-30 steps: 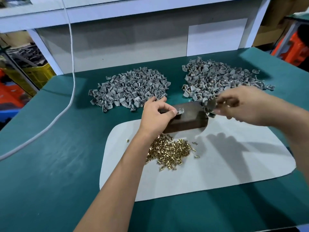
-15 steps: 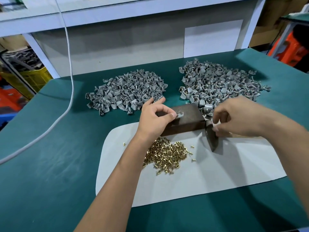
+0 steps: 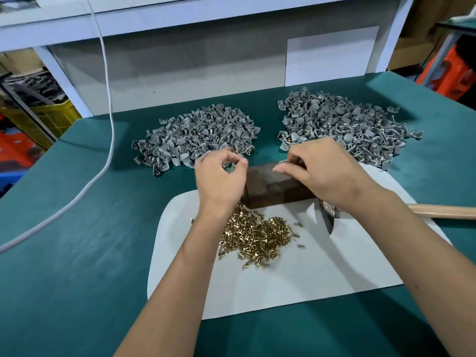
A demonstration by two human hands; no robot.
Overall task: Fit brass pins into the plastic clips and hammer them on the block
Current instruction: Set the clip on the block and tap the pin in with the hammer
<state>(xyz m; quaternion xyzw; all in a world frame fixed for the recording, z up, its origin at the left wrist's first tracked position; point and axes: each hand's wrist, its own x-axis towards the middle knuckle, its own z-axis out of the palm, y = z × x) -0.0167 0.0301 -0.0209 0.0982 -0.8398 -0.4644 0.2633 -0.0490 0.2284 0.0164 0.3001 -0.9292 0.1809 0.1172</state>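
Note:
A dark wooden block (image 3: 273,189) lies at the far edge of the white mat (image 3: 296,279). My left hand (image 3: 221,179) hovers beside the block's left end, at the edge of the left clip pile (image 3: 198,135), and pinches a grey plastic clip (image 3: 228,167) between thumb and fingers. My right hand (image 3: 324,173) is curled over the block's top, and its fingertips pinch a small grey clip (image 3: 282,162) that is mostly hidden. The hammer (image 3: 327,218) lies on the mat to the right of the block, with its wooden handle (image 3: 443,211) pointing right. Loose brass pins (image 3: 255,235) are heaped in front of the block.
A second heap of grey clips (image 3: 342,124) sits at the back right on the green table (image 3: 77,253). A white cable (image 3: 109,104) hangs down and runs across the table's left side. A grey back wall closes the far edge.
My right hand has let go of the hammer, which now lies on the mat, and has moved onto the block. My left hand has left the block and shifted left toward the clip pile.

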